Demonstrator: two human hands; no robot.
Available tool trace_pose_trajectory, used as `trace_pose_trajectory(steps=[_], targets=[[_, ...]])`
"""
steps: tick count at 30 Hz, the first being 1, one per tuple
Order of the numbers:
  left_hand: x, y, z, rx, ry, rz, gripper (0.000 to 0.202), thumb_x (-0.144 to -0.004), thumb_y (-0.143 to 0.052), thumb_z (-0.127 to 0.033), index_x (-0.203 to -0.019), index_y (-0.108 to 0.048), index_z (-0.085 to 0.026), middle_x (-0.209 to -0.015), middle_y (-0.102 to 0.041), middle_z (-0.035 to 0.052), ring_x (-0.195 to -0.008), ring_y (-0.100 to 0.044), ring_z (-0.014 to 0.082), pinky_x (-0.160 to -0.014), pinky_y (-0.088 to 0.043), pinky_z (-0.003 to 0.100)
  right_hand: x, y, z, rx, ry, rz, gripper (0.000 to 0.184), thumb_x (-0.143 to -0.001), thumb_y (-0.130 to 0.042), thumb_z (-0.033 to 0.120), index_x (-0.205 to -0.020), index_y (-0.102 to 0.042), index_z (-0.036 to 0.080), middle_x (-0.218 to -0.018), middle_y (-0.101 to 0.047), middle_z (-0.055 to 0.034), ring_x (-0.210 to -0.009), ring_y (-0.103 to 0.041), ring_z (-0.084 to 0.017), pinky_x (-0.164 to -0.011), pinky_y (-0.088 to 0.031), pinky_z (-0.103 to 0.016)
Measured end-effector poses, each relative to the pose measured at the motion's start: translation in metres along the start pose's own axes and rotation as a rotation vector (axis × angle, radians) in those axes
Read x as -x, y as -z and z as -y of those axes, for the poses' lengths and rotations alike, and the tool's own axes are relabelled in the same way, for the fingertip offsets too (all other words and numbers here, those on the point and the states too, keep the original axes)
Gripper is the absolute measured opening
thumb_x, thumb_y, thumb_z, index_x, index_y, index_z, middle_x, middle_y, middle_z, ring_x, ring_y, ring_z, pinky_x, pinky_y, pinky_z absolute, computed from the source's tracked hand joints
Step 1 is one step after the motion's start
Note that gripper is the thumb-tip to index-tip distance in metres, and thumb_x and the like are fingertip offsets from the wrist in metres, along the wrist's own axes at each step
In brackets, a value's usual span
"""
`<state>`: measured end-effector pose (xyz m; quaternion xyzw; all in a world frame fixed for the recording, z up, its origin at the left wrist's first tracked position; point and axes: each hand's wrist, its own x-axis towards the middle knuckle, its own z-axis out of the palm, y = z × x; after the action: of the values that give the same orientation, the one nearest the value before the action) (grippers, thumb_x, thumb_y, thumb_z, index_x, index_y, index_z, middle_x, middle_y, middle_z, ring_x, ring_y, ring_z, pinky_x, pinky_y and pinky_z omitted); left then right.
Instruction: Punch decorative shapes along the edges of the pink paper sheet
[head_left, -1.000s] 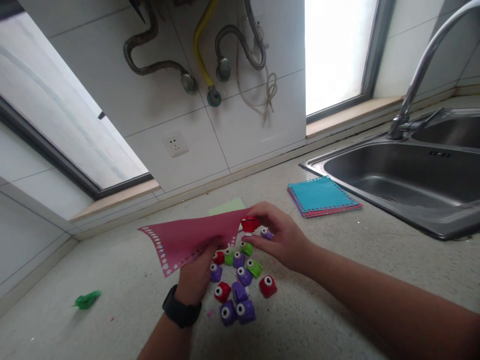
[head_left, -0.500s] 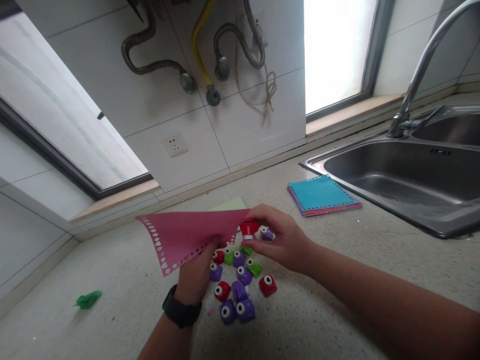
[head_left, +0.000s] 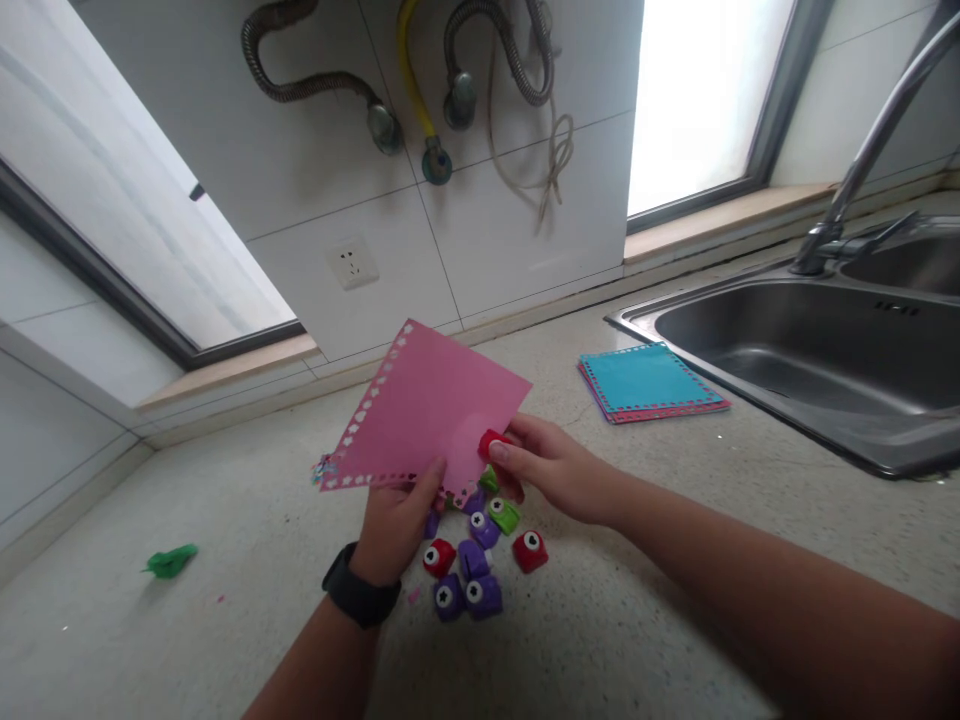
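Observation:
My left hand (head_left: 397,515), with a black band on the wrist, pinches the lower edge of a pink sheet of paper (head_left: 420,410). Small shaped holes run along the sheet's left and lower edges. My right hand (head_left: 559,465) grips a red craft punch (head_left: 491,442) at the sheet's right side, thumb on top. Whether the paper sits inside its slot I cannot tell. Below the sheet, several purple, green and red craft punches lie on the counter, among them a purple punch (head_left: 482,597), a green punch (head_left: 503,515) and a red punch (head_left: 530,550). The paper partly covers some.
A stack of punched sheets, blue on top (head_left: 649,378), lies right of my hands, beside the steel sink (head_left: 750,350) with its faucet (head_left: 847,180). A crumpled green scrap (head_left: 170,562) is at the left. Colourful paper bits (head_left: 325,468) show by the sheet's left corner. Pipes and a socket (head_left: 351,264) line the wall.
The pink sheet has turned and tilted up, its right corner now free above my right hand. The red punch has tipped over in my right fingers and now meets the sheet's right side.

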<state>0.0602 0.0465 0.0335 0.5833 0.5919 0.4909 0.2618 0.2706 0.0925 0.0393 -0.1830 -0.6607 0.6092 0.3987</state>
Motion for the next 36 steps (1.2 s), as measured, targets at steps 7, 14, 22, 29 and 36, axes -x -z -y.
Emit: trace_pose_trajectory(steps=[7,14,22,29,36], targets=[[0.002,-0.006,0.004,0.060,-0.105,0.080,0.027,-0.090,-0.063,-0.039,-0.103,-0.073,-0.017,-0.112,-0.075,0.0080,-0.114,-0.066,0.0246,-0.107,-0.046,0.039,-0.004,-0.001,-0.008,-0.117,-0.157,0.002,0.033,-0.092,-0.062,0.047,-0.079,-0.056,0.017,-0.063,-0.052,0.0030,-0.054,-0.048,-0.010,-0.051,-0.038,-0.024],[-0.001,-0.011,-0.001,0.076,-0.131,0.086,0.028,-0.093,-0.057,-0.039,-0.106,-0.073,-0.020,-0.112,-0.075,0.0069,-0.124,-0.060,0.0234,-0.113,-0.040,0.038,-0.005,-0.009,-0.015,-0.228,-0.226,-0.025,0.035,-0.091,-0.062,0.047,-0.074,-0.049,0.019,-0.055,-0.040,0.0075,-0.045,-0.031,-0.007,-0.044,-0.020,-0.022],[0.002,-0.017,0.001,0.066,-0.123,0.086,0.026,-0.094,-0.055,-0.040,-0.097,-0.074,-0.023,-0.102,-0.077,0.0051,-0.128,-0.056,0.0225,-0.116,-0.034,0.038,-0.006,-0.020,-0.013,-0.280,-0.303,-0.056,0.036,-0.085,-0.066,0.049,-0.074,-0.047,0.020,-0.053,-0.033,0.0093,-0.043,-0.023,-0.006,-0.041,-0.013,-0.021],[0.003,-0.018,-0.002,0.055,-0.132,0.049,0.023,-0.093,-0.056,-0.039,-0.096,-0.073,-0.023,-0.100,-0.076,0.0046,-0.120,-0.062,0.0227,-0.111,-0.041,0.036,-0.005,-0.026,-0.011,-0.344,-0.333,-0.046,0.036,-0.082,-0.069,0.047,-0.074,-0.046,0.021,-0.051,-0.033,0.0099,-0.042,-0.022,-0.006,-0.041,-0.013,-0.021],[0.004,-0.020,-0.003,0.061,-0.138,0.016,0.023,-0.092,-0.056,-0.037,-0.098,-0.073,-0.023,-0.102,-0.076,0.0044,-0.120,-0.062,0.0235,-0.112,-0.041,0.038,-0.006,-0.028,-0.015,-0.379,-0.316,-0.045,0.032,-0.083,-0.068,0.044,-0.076,-0.046,0.022,-0.051,-0.033,0.0097,-0.042,-0.024,-0.007,-0.042,-0.013,-0.023]])
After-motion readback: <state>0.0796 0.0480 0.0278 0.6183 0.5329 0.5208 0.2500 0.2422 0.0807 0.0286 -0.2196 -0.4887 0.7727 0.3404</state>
